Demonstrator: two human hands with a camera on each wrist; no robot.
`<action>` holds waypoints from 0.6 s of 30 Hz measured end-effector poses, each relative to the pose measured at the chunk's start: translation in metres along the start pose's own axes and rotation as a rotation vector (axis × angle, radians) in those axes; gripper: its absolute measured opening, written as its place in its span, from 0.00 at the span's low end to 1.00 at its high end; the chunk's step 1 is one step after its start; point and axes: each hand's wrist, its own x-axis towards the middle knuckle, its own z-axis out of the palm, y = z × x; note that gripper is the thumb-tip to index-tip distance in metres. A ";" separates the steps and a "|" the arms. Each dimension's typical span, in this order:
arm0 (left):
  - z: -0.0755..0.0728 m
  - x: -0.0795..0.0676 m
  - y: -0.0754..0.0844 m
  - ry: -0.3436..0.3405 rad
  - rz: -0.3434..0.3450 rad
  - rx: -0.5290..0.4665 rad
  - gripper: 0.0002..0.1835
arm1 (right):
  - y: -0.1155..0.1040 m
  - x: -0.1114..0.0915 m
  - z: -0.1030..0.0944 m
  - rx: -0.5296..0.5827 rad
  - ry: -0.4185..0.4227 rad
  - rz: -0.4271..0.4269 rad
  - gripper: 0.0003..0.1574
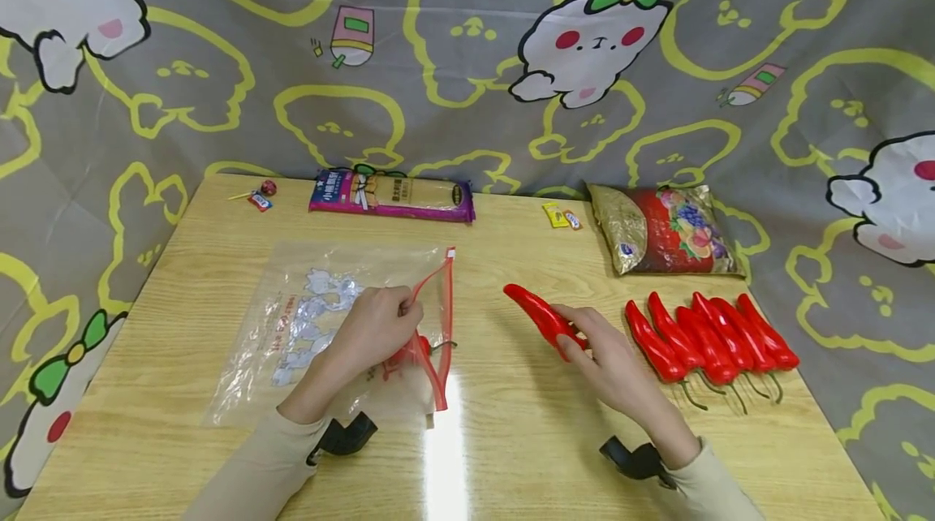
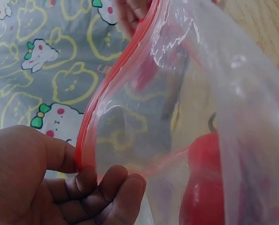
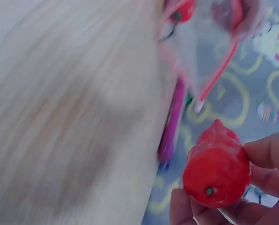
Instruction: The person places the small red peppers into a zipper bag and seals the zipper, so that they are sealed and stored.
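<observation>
My left hand (image 1: 380,322) pinches the red-edged mouth of a clear zip bag (image 1: 256,302), lifting its upper side so the mouth gapes toward the right. One red chili pepper (image 2: 202,183) lies inside the bag near the mouth, its green stem poking out past the edge. To the right, above the table, my right hand (image 1: 609,359) grips another red chili pepper (image 1: 536,314) between thumb and fingers, its tip pointing up and left toward the bag. In the right wrist view the blunt stem end of this held pepper (image 3: 216,180) faces the camera.
A row of several red peppers (image 1: 712,342) lies at the right. Behind them rests a gold and red bag (image 1: 668,229). A purple noodle packet (image 1: 392,195) lies at the back, with small candy packets (image 1: 560,216) and a lollipop (image 1: 269,187) along the rear edge.
</observation>
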 end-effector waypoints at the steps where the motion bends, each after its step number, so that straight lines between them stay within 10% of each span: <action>1: 0.000 0.000 0.000 0.002 0.000 0.001 0.17 | -0.006 0.004 0.002 0.048 -0.013 -0.022 0.25; 5: -0.001 0.000 0.001 -0.004 -0.002 -0.003 0.17 | -0.023 0.021 0.017 0.145 -0.029 -0.081 0.24; 18: 0.000 0.000 0.004 -0.027 -0.014 0.012 0.14 | -0.060 0.060 0.064 -0.114 -0.058 -0.286 0.19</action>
